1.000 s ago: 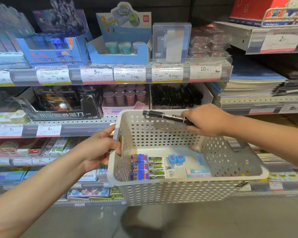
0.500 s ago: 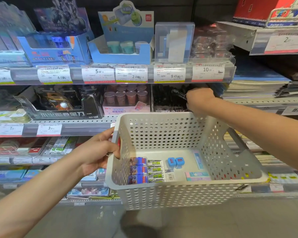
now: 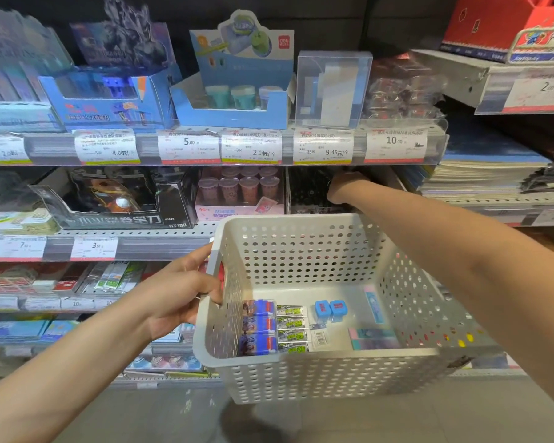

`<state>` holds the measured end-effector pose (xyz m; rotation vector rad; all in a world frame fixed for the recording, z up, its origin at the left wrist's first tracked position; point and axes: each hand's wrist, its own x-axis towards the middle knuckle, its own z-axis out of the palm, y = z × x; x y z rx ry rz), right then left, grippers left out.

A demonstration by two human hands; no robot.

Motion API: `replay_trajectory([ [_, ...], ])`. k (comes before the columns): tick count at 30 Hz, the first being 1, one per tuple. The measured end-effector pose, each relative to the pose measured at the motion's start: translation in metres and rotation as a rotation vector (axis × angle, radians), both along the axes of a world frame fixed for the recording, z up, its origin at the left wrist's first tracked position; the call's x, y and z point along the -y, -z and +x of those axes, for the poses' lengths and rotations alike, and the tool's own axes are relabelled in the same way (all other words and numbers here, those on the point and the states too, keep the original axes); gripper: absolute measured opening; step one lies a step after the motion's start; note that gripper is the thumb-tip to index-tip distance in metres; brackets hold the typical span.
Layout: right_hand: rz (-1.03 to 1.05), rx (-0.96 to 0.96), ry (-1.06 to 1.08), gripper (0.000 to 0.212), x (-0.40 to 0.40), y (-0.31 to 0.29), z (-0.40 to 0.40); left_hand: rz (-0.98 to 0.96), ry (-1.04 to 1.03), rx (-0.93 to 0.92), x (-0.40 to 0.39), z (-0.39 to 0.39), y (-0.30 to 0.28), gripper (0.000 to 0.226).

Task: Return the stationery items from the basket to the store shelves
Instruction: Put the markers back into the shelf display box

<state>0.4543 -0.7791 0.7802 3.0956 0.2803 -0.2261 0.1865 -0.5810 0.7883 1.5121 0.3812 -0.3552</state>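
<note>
Reaching into the middle shelf, our right hand (image 3: 341, 188) is buried in the box of black pens (image 3: 306, 193) just above the basket's far rim; its fingers are hidden under the shelf edge and among the dark pens, so we cannot tell whether they grip a pen or hang loose. Our left hand (image 3: 186, 292) clamps the left wall of the white perforated basket (image 3: 301, 257), thumb over the rim, carrying it alone in the air below the shelf.

Left inside on the basket floor are a stack of blue packs (image 3: 258, 327) with green-labelled strips (image 3: 291, 330) beside them at the left, two small blue sharpeners (image 3: 330, 310) in the middle, and pastel erasers (image 3: 373, 338) toward the right.

We judge the main risk to be tilt: held from one side only, the basket may dip on its right, sliding the loose pieces into a corner or over the rim. Our right forearm crosses close above the far rim, so pulling back carelessly could knock it. Fumbling blind among the pens could also drag neighbours out of their box
</note>
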Motion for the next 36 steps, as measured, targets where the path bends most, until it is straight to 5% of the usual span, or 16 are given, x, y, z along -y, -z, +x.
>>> replay_trajectory([
  [3, 0.108, -0.061, 0.026, 0.023, -0.003, -0.004, 0.004, 0.009, 0.003, 0.002, -0.008, 0.001, 0.005, 0.084],
  [11, 0.488, -0.315, 0.051, 0.036, -0.006, -0.006, 0.01, -0.008, 0.011, 0.008, -0.014, -0.001, 0.005, 0.08],
  [15, 0.244, -0.247, -0.034, 0.021, -0.003, -0.013, 0.002, -0.01, 0.011, -0.001, -0.015, 0.0, 0.005, 0.08],
  [18, 0.128, -0.099, -0.13, 0.05, -0.002, -0.007, 0.005, 0.014, 0.001, -0.009, -0.014, 0.002, 0.004, 0.075],
  [36, 0.175, -0.033, -0.199, 0.053, 0.008, 0.012, 0.016, 0.031, -0.046, -0.014, -0.001, 0.002, -0.004, 0.075],
])
